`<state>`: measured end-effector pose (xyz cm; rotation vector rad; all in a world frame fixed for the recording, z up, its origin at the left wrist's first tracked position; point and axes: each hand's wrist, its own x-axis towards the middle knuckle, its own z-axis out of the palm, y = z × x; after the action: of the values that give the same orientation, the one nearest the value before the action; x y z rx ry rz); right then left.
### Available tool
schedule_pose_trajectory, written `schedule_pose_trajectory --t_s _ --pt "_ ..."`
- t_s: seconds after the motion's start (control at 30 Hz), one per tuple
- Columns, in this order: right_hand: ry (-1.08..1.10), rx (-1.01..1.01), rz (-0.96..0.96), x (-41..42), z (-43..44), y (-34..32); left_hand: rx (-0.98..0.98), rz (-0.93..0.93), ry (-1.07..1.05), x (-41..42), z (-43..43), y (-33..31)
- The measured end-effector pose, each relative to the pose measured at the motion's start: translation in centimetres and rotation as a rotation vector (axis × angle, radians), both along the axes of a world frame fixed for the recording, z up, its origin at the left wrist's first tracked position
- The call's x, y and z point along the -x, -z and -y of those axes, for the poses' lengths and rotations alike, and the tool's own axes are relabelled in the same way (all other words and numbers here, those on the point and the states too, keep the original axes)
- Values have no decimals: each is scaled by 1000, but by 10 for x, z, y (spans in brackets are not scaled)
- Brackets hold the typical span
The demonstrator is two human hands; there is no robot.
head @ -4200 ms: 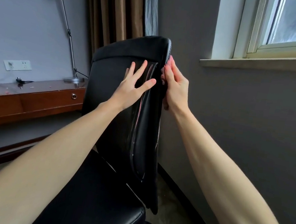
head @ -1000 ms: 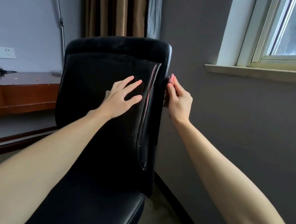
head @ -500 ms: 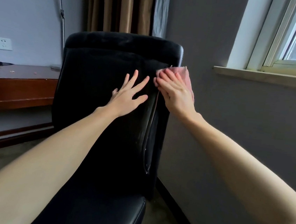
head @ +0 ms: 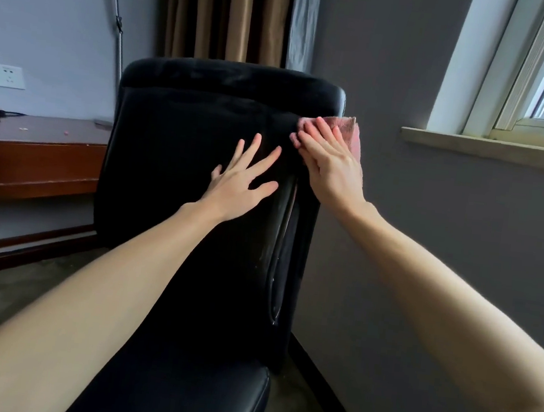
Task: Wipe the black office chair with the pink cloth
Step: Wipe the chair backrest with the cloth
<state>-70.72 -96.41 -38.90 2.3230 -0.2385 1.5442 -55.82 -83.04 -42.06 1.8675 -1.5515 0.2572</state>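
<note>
I am watching through the head camera, and the right grip (head: 331,171) is lying flat on the pink cloth (head: 350,126), with straight fingers (head: 318,133) pressing it against the upper right corner of the backrest (head: 180,169) of the black office chair, just under the padded top roll. The grip is not closing around the cloth; it is only pushing on it with an open palm, and one edge of the cloth is sticking out past the right side of the backrest. The left grip (head: 239,185) is also open, with its fingers spread, resting on the backrest just beside and a little below the right one, and it is holding nothing. I am judging that the wiping is at an early stage, because most of the backrest is lying to the left of and below the cloth, and its long axis is running up and down. So the coming stroke is asking for a move leftward or downward, and the left grip is standing exactly in this way; it is needing to shift first. The grey wall (head: 441,274) is near on the right, so there is little room on that side. The seat (head: 198,386) is below. A wooden desk (head: 34,154), a curtain (head: 227,13) and a window sill (head: 491,150) are standing well apart.
</note>
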Motion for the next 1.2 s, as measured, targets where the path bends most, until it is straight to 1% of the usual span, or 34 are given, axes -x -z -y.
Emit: schedule_pose_trajectory --t_s 0.1,0.2,0.23,0.3,0.37,0.4,0.47,0.53,0.6,0.67,0.77,0.83,0.9,1.0,1.03,1.13,1.2 --pt "-118 -101 -88 5 -4 38 -5 1 -7 1 -1 -1" --pt "-198 -224 -242 14 -7 42 -4 -1 -11 -1 -2 -2" --pt "-185 -207 -315 17 -4 36 -5 1 -13 -2 -2 -2" --pt "-110 -88 -451 22 4 23 -10 1 -18 -4 -2 -2" --pt "-12 12 -509 25 10 12 -13 2 -22 -5 0 -1" --pt "35 53 -494 24 12 8 -9 3 -23 -6 0 0" --pt "98 163 -402 21 10 2 2 8 -24 -7 2 2" --pt "99 271 -265 14 6 -3 4 10 -23 -8 2 3" --pt "58 281 -139 9 5 -4 -1 2 -21 -8 2 2" --pt "25 203 -74 6 2 -3 1 -4 -21 -8 3 2" --pt "6 -8 59 2 -7 3 6 3 -21 -7 4 3" --pt "-69 -139 119 1 -15 17 13 2 -16 -6 5 4" --pt "-154 -289 141 5 -19 41 20 -7 -8 -6 4 5" --pt "-180 -525 119 17 -21 78 25 -4 -9 -8 5 6" --pt "-200 -589 143 20 -24 82 25 -3 -6 -7 5 6" --pt "-305 -679 309 14 -31 54 39 -4 -5 -5 5 8" --pt "-324 -665 359 5 -32 20 34 -11 0 -5 4 6"
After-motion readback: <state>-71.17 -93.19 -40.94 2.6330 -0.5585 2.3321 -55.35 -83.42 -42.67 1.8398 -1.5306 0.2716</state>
